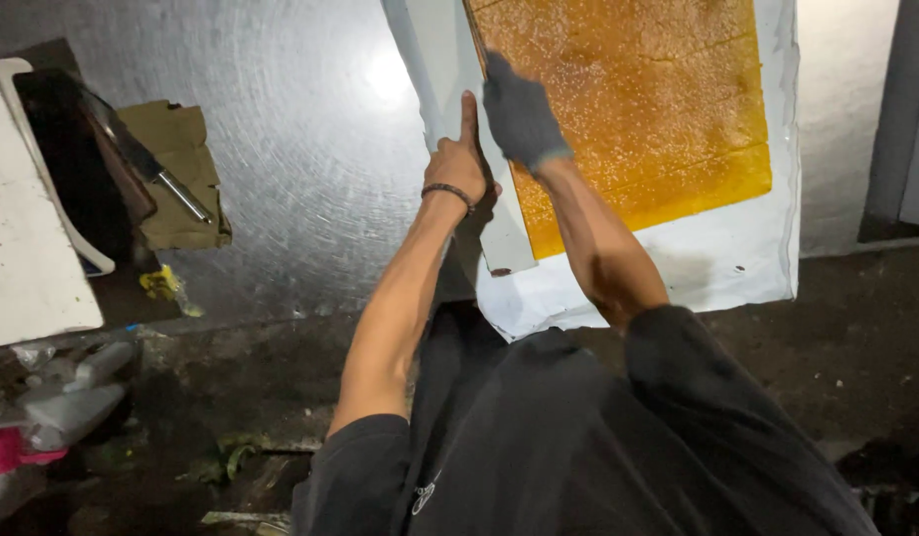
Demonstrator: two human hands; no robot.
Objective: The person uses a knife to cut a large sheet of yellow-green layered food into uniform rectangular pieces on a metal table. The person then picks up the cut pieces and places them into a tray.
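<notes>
Your bench point(300, 199) is a broad sheet of swirl-brushed metal, bright with a lamp's glare, and it fills most of the view above the dark, littered floor point(856, 337). On its right side lies a white sheet point(717, 268), its lower left corner hanging over the bench edge toward your body. On that sheet rests a large orange-yellow slab point(658, 109), grainy on top and scored with faint straight lines; it runs out of view at the top.

Along the slab's left edge lies a long, pale flat strip point(459, 119), running from the top of the view down toward you. Your left hand point(459, 164), bare with a beaded band at the wrist, presses on this strip with the index finger stretched straight along it and the other fingers curled in. Your right hand point(521, 119) wears a dark glove and sits just beside the left, on the slab's left edge; its fingers are closed around a thin dark handle point(476, 40), whose working end you cannot make out.

Well apart on the left sit a white board point(22, 258), a brown piece of cardboard point(181, 169) and a knife point(146, 164) with a metal handle.
</notes>
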